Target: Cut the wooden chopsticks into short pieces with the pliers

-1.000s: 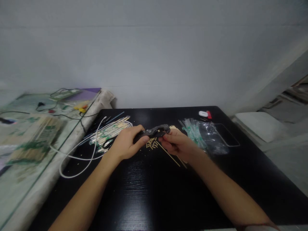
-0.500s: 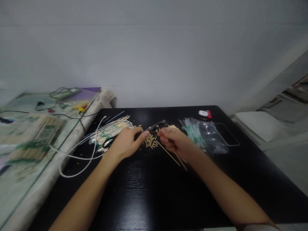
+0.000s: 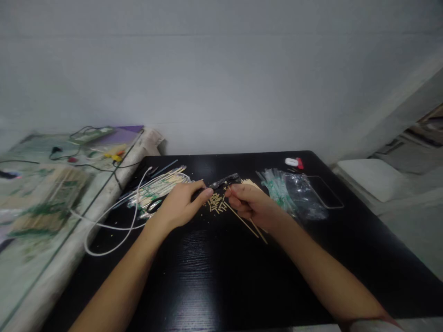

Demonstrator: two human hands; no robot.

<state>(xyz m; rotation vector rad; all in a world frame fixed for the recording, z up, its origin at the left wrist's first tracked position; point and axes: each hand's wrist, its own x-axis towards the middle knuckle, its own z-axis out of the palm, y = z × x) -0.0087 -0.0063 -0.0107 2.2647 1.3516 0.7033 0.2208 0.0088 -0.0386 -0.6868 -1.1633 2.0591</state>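
My left hand (image 3: pixel 183 203) is closed around a dark, elongated hand tool (image 3: pixel 224 182), whose blurred far end points right; its exact kind is unclear. Close to that end, my right hand (image 3: pixel 251 200) pinches a thin wooden stick (image 3: pixel 229 188), mostly hidden by the fingers. Short cut stick pieces (image 3: pixel 216 203) lie in a small heap below the tool. Long thin sticks (image 3: pixel 244 220) slant out beneath my right hand, and more pale sticks (image 3: pixel 251 183) lie behind it.
Left of the heap lie bagged sticks (image 3: pixel 166 183), a black ring handle (image 3: pixel 154 205) and a looped white cable (image 3: pixel 90 249). Clear plastic packaging (image 3: pixel 277 184), a phone-like dark slab (image 3: pixel 325 191) and a white case (image 3: pixel 291 162) are at right. A glass-topped table (image 3: pixel 38 281) adjoins left.
Both hands keep almost the same pose and grip. The view has shifted very slightly; nothing is visibly taken up or let go.
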